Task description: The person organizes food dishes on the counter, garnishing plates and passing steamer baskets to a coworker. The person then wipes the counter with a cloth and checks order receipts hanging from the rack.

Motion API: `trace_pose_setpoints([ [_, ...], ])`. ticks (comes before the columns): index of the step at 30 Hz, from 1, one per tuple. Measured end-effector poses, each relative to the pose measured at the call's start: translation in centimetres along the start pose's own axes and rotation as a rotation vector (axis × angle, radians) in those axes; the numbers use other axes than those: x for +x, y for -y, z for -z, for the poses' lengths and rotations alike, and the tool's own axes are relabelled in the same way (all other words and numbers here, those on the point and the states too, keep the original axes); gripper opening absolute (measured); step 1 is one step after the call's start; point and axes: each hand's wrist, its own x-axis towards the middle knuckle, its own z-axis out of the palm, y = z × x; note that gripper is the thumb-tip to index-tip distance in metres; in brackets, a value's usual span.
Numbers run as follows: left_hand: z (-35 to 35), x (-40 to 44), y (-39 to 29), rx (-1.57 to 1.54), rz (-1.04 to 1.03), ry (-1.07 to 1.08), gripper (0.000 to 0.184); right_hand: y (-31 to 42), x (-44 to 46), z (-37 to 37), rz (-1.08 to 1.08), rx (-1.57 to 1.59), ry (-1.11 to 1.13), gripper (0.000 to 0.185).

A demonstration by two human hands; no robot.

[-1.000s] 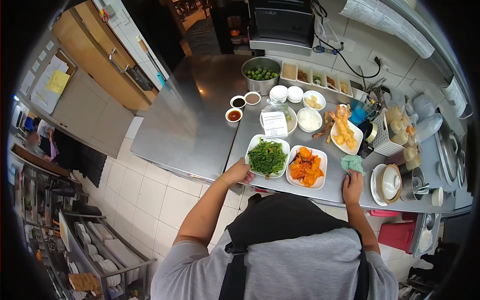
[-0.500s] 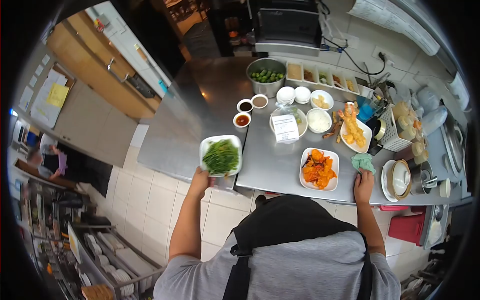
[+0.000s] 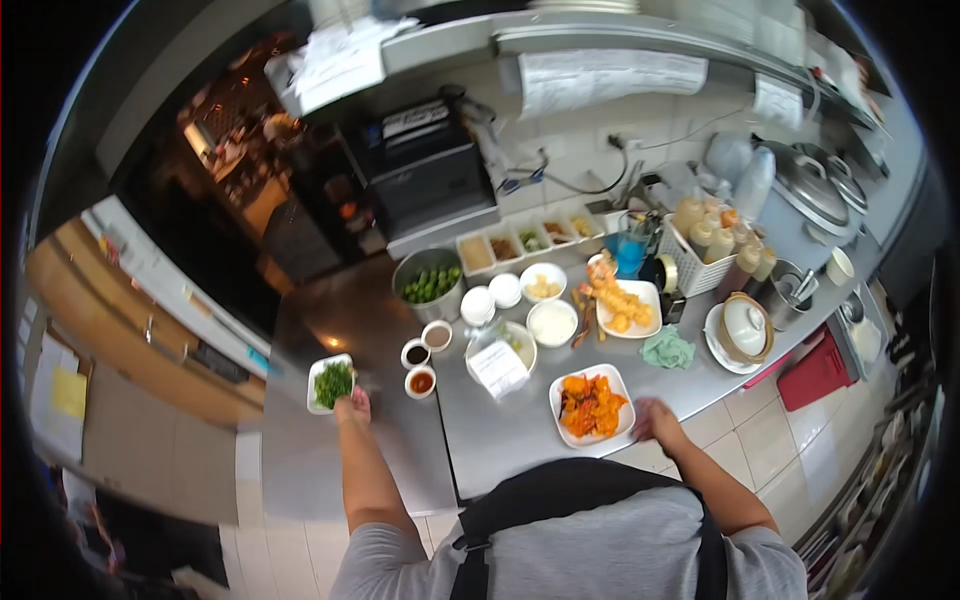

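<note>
At the left part of the steel counter, my left hand grips the near right corner of a white square dish of green vegetables. Close to the right side of a white dish of orange food is my right hand, slightly blurred, its fingers apart and nothing in them. A crumpled green cloth lies beyond that hand, beside a dish of fried prawns. A bagged bowl with a paper slip sits between the two dishes, next to a bowl of white rice.
Three small sauce cups, one dark, stand left of the bagged bowl. Behind are a metal pot of green fruits and a condiment tray. To the right are a lidded clay pot and a white basket with bottles.
My left hand has carried the dish of greens left, away from the orange food. My right hand has left the green cloth and moved beside the orange dish. The view has turned.
</note>
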Motion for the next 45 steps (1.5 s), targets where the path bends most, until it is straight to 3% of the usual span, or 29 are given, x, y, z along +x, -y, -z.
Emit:
trace_pose_setpoints([
  [2, -2.0, 3.4, -0.6, -0.063, 0.062, 0.015, 0.025, 1.3, -1.9, -1.5, -0.160, 0.111, 0.160, 0.039],
  [4, -3.7, 5.9, -0.9, -0.127, 0.120, 0.070, 0.025, 3.6, -3.4, -3.5, -0.265, 0.189, 0.152, 0.035],
  [8, -5.0, 6.1, -1.1, 0.019, 0.188, 0.131, 0.025, 0.5, 0.1, -3.7, -0.159, 0.275, 0.098, 0.028],
  [10, -5.6, 3.6, -1.3, 0.009, 0.279, 0.198, 0.023, 1.5, 1.1, -3.5, -0.072, -0.015, 0.087, 0.025],
  [12, -6.8, 3.8, -1.2, 0.027, 0.296, 0.087, 0.017, 3.3, 1.6, -3.4, -0.117, 0.114, 0.012, 0.025],
  [14, -7.7, 0.7, -1.2, 0.142, 0.111, 0.160, 0.012, 4.8, 2.3, -2.5, -0.032, 0.130, -0.084, 0.028],
  [16, -8.4, -5.3, -0.7, 0.216, -0.079, 0.210, 0.011, 4.2, 4.3, -0.1, 0.494, -0.675, -0.392, 0.029],
  [17, -8.4, -7.9, -0.2, 0.294, -0.141, 0.289, 0.014, 4.7, 4.4, 0.6, 0.597, -0.902, -0.513, 0.029],
  [19, -7.7, -14.7, 1.2, 0.486, -0.128, 0.666, 0.014, 6.6, 4.0, 1.7, 0.809, -1.353, -0.758, 0.029],
  [21, -7.3, -22.2, 3.2, 0.981, -0.096, 0.822, 0.017, 4.9, 5.8, 3.4, 0.655, -1.275, -0.599, 0.026],
  [22, -7.0, -24.8, 4.7, 1.144, 0.041, 0.922, 0.020, 4.1, 6.9, 4.1, 0.583, -1.237, -0.520, 0.025],
  [25, -5.1, -28.7, 11.5, 1.242, 0.389, 1.126, 0.027, 4.6, 9.9, 5.1, 0.448, -1.346, -0.391, 0.027],
  [27, -4.5, -30.2, 16.0, 1.234, 0.387, 1.094, 0.050, 8.7, 9.2, 4.8, 0.273, -1.501, -0.078, 0.024],
  [28, -4.7, -30.6, 18.0, 1.117, 0.421, 1.031, 0.050, 11.1, 8.7, 4.3, 0.178, -1.572, 0.075, 0.024],
  [31, -6.0, -30.6, 22.4, 0.819, 0.509, 0.898, 0.052, 17.2, 10.3, 2.5, 0.266, -1.509, 0.244, 0.026],
  [33, -6.3, -30.5, 23.9, 0.790, 0.491, 0.892, 0.050, 21.0, 13.4, 0.7, 0.499, -1.459, 0.226, 0.030],
  [35, -7.2, -31.9, 24.5, 0.784, 0.435, 0.813, 0.047, 23.8, 16.9, -1.5, 0.712, -1.211, 0.017, 0.030],
  [38, -8.5, -33.2, 24.1, 0.888, 0.392, 0.760, 0.047, 25.4, 24.8, -4.5, 1.028, -1.181, -0.242, 0.026],
  [41, -7.8, -32.6, 25.4, 0.953, 0.278, 0.776, 0.042, 26.1, 30.6, -6.9, 1.116, -1.402, -0.392, 0.021],
  [44, -7.7, -33.5, 25.2, 0.935, 0.313, 0.685, 0.039, 27.1, 32.3, -8.4, 0.795, -1.576, -0.240, 0.019],
  [45, -8.3, -34.8, 24.4, 0.906, 0.309, 0.674, 0.036, 26.5, 33.7, -8.7, 0.795, -1.620, -0.259, 0.021],
])
